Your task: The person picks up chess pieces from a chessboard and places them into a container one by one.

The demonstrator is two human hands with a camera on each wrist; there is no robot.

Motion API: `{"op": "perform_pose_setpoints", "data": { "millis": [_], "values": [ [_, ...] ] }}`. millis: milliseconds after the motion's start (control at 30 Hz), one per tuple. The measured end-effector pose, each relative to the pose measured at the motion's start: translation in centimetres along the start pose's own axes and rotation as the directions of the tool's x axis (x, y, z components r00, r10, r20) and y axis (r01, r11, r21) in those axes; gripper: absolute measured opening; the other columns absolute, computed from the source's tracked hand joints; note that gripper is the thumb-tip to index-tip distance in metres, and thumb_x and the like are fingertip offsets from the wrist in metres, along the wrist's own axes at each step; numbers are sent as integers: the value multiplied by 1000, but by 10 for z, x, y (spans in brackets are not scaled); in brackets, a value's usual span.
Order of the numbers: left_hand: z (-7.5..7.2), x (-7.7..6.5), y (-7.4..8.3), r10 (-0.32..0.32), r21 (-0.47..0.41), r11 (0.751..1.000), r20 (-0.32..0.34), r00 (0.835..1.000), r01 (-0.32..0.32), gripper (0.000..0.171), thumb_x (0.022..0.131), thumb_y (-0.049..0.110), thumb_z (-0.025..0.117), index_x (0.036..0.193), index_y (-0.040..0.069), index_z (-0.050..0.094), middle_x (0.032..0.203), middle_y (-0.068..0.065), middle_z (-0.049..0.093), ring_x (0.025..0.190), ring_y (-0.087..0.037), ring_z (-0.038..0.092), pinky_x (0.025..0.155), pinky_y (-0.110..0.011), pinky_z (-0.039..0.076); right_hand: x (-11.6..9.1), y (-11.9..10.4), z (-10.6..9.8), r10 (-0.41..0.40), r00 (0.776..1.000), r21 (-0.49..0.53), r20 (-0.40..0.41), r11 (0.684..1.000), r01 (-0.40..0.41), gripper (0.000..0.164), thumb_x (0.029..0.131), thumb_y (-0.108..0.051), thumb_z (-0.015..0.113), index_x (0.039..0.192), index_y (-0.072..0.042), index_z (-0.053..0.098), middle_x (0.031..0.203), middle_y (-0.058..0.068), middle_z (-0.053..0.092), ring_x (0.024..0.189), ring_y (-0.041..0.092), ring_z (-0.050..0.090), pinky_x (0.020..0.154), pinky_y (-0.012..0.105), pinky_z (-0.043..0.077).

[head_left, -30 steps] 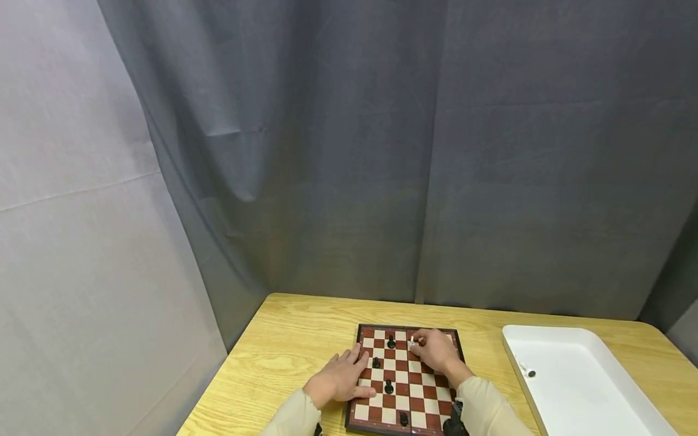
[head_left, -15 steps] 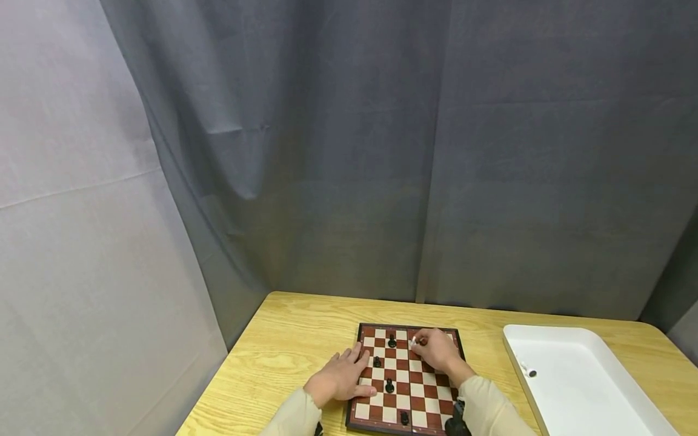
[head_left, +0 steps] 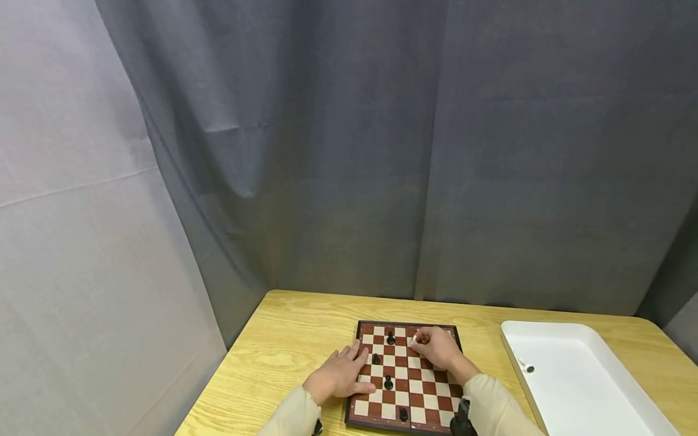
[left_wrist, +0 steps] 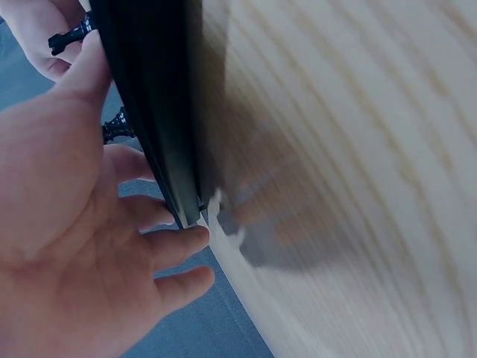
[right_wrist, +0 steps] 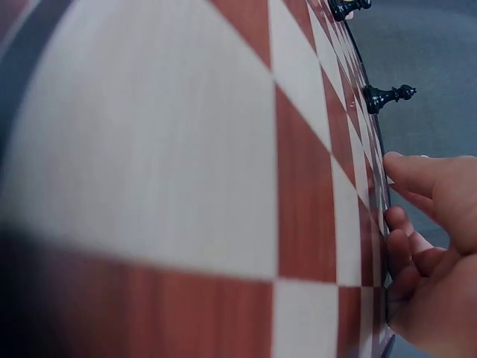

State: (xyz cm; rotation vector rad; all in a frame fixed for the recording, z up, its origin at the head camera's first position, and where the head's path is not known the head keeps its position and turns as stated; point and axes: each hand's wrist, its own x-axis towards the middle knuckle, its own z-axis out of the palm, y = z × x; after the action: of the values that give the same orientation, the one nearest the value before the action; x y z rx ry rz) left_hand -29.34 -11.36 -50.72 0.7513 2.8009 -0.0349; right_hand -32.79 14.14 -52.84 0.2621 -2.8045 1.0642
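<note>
A red-and-white chessboard [head_left: 431, 401] lies flat on the table with several black chess pieces on it, among them one near the far side [head_left: 391, 338] and one at the near edge [head_left: 403, 414]. My left hand [head_left: 338, 373] rests on the board's left side, fingers spread and straight; the left wrist view shows its palm beside the dark board edge [left_wrist: 149, 97]. At the far right half, my right hand [head_left: 438, 349] pinches a small white chess piece [head_left: 414, 341], mostly covered by the fingers. In the right wrist view, a black piece [right_wrist: 386, 98] stands beyond the curled right hand [right_wrist: 440, 246].
To the right of the board is a white tray [head_left: 578, 345] with a small white piece [head_left: 525, 365] with a dark base lying at its left side. Grey curtains [head_left: 349, 151] hang behind the wooden table [head_left: 283, 333].
My right fingers have closed in lower around the white chess piece, so less of it shows. The left hand and the black pieces stay put.
</note>
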Motion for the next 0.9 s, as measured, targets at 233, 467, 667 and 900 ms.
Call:
{"op": "perform_pose_setpoints", "data": {
  "millis": [233, 467, 667, 900],
  "values": [
    [1, 1, -2, 2, -5, 1000, 0, 1000, -2, 84, 85, 68, 44, 151, 18, 28, 156, -10, 17, 137, -30, 29, 108, -47, 29, -6, -4, -6, 16, 999, 35, 36, 999, -17, 5, 85, -10, 70, 82, -10, 66, 71, -3, 55, 62, 14, 46, 58, 32, 40],
    [3, 1, -3, -1, -17, 1000, 3, 1000, 1, 85, 85, 68, 44, 151, 17, 28, 156, -11, 17, 137, -31, 29, 108, -47, 28, -11, -6, -11, 29, 998, 79, 58, 996, -34, 5, 86, -8, 69, 82, -9, 65, 73, -1, 56, 62, 14, 48, 56, 31, 41],
    [3, -1, -5, 0, -15, 1000, -3, 1000, 0, 86, 85, 69, 43, 151, 16, 26, 156, -12, 15, 137, -31, 28, 109, -48, 27, -17, -13, -22, 12, 998, 85, 55, 996, -17, 6, 85, -10, 69, 83, -7, 66, 73, -2, 58, 66, 12, 52, 59, 30, 45],
    [1, -1, -3, 7, 1, 1000, -5, 1000, -7, 86, 85, 69, 41, 152, 16, 25, 156, -12, 15, 137, -31, 28, 108, -48, 27, -28, -17, -44, -19, 998, 78, 60, 997, 15, 5, 87, -8, 67, 90, -4, 67, 77, -2, 60, 71, 11, 56, 59, 28, 47]
  ]
}}
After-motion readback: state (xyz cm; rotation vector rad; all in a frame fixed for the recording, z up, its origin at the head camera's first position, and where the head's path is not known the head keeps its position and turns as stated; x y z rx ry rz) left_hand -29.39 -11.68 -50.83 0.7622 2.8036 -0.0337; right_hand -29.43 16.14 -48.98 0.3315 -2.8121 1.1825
